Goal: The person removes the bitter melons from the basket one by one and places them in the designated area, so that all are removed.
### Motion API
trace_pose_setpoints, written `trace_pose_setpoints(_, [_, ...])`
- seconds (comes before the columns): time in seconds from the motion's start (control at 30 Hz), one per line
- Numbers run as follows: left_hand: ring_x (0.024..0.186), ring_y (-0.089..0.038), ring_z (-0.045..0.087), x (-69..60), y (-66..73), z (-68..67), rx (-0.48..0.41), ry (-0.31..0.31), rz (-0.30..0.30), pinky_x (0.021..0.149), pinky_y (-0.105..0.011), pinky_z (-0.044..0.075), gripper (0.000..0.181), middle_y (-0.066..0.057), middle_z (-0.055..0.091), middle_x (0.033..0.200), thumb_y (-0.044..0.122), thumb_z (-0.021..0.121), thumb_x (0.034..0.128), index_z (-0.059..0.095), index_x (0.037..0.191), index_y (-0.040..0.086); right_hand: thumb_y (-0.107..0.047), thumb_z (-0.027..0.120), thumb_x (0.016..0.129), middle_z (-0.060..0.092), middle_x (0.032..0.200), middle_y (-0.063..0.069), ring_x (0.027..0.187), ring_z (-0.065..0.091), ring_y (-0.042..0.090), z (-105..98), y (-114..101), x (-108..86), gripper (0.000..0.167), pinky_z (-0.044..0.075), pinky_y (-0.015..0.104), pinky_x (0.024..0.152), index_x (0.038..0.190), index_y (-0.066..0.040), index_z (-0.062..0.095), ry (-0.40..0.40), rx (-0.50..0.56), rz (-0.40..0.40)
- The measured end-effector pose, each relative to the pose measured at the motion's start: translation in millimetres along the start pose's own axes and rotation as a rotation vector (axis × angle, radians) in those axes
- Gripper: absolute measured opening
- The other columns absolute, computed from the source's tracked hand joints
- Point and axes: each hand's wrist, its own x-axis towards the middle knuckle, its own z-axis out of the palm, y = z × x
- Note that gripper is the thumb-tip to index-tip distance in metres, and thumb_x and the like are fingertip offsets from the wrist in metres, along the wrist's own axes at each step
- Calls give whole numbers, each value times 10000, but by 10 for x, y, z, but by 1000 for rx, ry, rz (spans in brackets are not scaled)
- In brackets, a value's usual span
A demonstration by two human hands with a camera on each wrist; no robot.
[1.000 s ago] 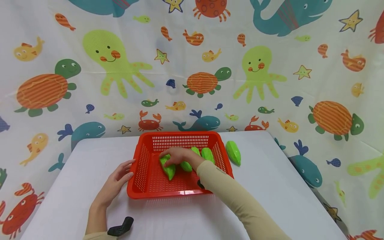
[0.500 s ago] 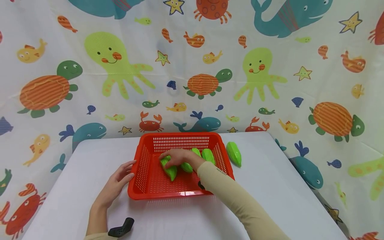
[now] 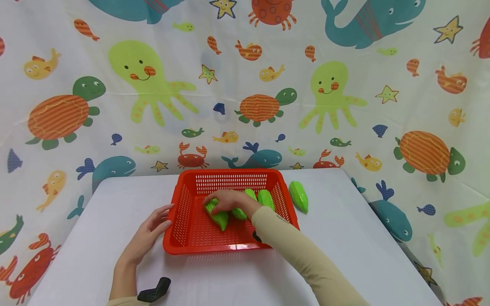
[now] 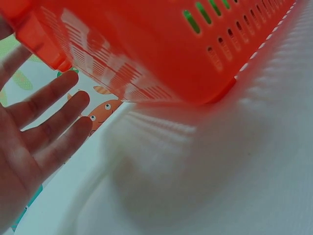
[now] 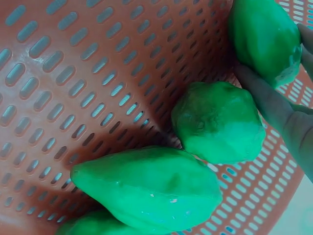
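Observation:
A red plastic basket [image 3: 203, 250] stands on the white table with several green, ridged, pointed fruits in it. My right hand [image 3: 229, 200] reaches into it and grips the leftmost green fruit [image 3: 220, 220], thumb on the near side. In the right wrist view this held fruit [image 5: 266, 39] sits between thumb and fingers at the upper right. Beside it lie a second fruit [image 5: 220, 122] and a third fruit [image 5: 151, 191]. My left hand [image 3: 147, 229] is at the basket's left rim, fingers loosely extended; the left wrist view shows three fingers [image 4: 54, 125] apart from the basket wall.
One more green fruit [image 3: 298, 196] lies on the table [image 3: 344, 238] just right of the basket. Behind the table hangs a cloth [image 3: 214, 97] printed with sea animals. A black wrist-worn device [image 3: 155, 290] is at my left wrist.
The held fruit's pointed end has swung slightly to the right in the basket. Both hands have stayed almost in place, and the head view has shifted slightly.

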Motion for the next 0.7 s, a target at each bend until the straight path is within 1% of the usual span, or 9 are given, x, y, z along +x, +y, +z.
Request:
trace_pose_setpoints(0.2, [1219,-141,505,-2,-7,-5,-4,-4,6,947,-509,498,567,-105,452,1446,348,557,987,359,1502,222,-231,714,895,591,1268,-6,1065,517,133,2,10,1,417,422,295,1005,1304,-201,638,6,20,7])
trace_pose_setpoints(0.3, [1211,-120,506,-2,-11,-5,-4,-6,11,950,-513,495,563,-106,455,1443,343,555,989,359,1502,221,-237,720,892,594,1263,-6,1066,518,135,5,17,4,420,422,288,1000,1302,-197,639,7,15,-1])
trace_pose_setpoints(0.37, [1221,-149,505,-5,-11,-5,-2,-6,13,952,-518,493,562,-108,456,1443,342,555,989,359,1503,221,-246,727,888,598,1255,-11,1064,519,132,7,23,7,422,425,282,991,1298,-198,641,9,12,-7])
trace_pose_setpoints(0.53, [1257,-265,482,-10,-6,-6,2,-7,11,946,-514,498,570,-109,451,1446,346,560,987,356,1504,219,-270,739,879,603,1246,-24,1055,521,121,11,31,11,421,434,268,963,1285,-205,649,15,11,-19])
trace_pose_setpoints(0.7, [1276,-331,455,-12,-8,-4,-3,-9,7,947,-523,495,576,-111,444,1450,350,559,987,350,1507,219,-254,734,886,601,1270,-18,1089,525,135,10,33,13,408,424,265,979,1281,-195,654,31,15,-46])
